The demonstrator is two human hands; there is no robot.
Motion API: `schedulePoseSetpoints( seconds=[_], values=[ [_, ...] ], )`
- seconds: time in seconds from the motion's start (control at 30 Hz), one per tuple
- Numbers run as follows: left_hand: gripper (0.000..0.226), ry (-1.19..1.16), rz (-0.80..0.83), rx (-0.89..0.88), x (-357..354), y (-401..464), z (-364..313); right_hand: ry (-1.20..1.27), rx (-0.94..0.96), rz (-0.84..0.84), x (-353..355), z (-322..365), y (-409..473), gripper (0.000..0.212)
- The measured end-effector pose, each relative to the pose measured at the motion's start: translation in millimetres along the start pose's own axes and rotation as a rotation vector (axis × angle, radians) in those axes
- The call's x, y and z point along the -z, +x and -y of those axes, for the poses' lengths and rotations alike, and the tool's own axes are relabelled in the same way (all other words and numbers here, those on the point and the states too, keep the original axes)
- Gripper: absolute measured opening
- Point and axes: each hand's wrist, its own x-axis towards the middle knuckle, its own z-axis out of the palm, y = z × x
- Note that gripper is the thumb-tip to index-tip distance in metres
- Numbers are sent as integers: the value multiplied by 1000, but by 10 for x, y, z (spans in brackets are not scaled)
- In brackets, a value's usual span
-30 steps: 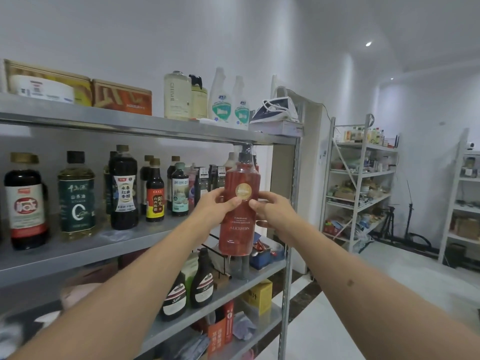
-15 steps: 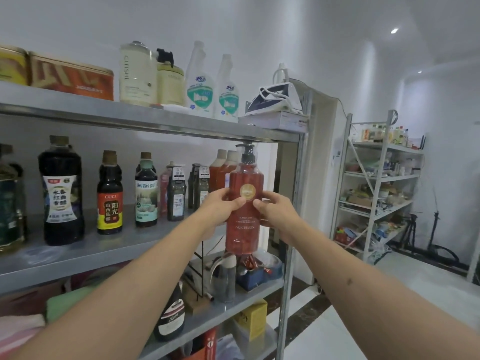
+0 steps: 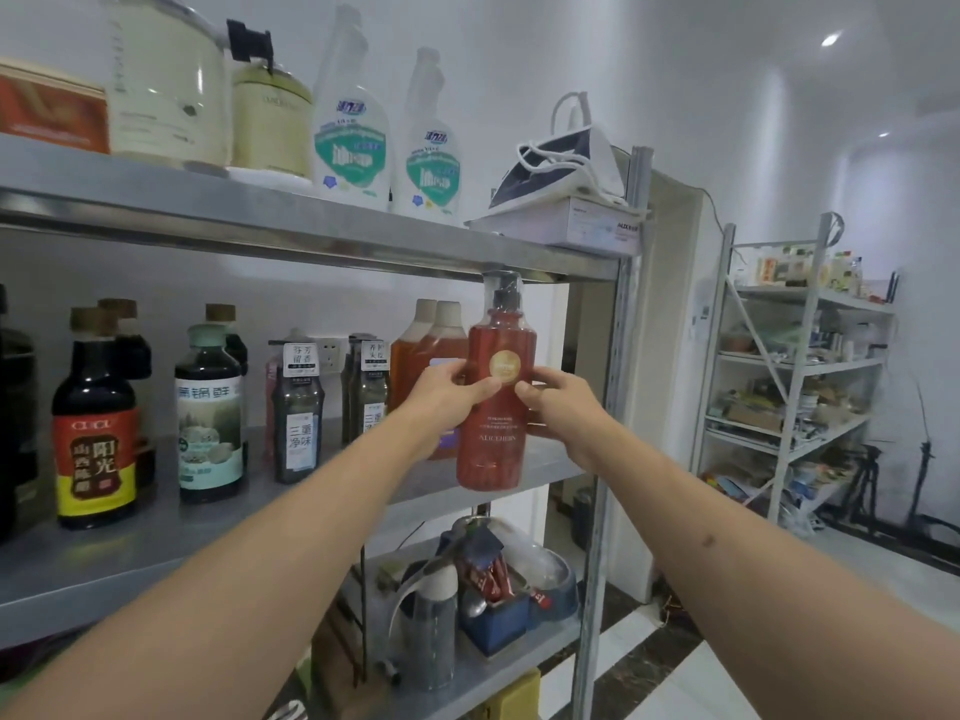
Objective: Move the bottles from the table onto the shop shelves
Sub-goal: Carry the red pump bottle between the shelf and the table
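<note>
Currently both hands' fingers clamping red pump bottle (image 3: 497, 392): left hand (image 3: 447, 394), right hand (image 3: 558, 402); pump head (image 3: 503, 291) nearing upper shelf edge (image 3: 322, 241), risking snagging, tipping.

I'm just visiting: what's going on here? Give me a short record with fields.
held item: red pump bottle, upright
left hand: grips the bottle's left side
right hand: grips its right side
position: at the front right end of the middle shelf; whether its base touches is unclear
behind it: two amber bottles
shelf above: spray bottles, an iron
</note>
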Motion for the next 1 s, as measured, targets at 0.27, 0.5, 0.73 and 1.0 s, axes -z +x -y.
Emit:
schedulePoseSetpoints(
  seconds=[0.27, 0.5, 0.73, 1.0],
  values=[
    [42, 112, -11, 9, -172, 796, 166, 37, -6, 38, 197, -235, 835, 31],
    [39, 191, -72, 57, -424, 1188, 301, 36, -24, 87, 408, -494, 1400, 32],
    [29, 199, -99, 119, -605, 1515, 424, 19, -2, 192, 602, -697, 1879, 21],
    [29, 259, -212, 159, -772, 1735, 506, 9, 5, 249, 672, -863, 2275, 30]
  ],
)
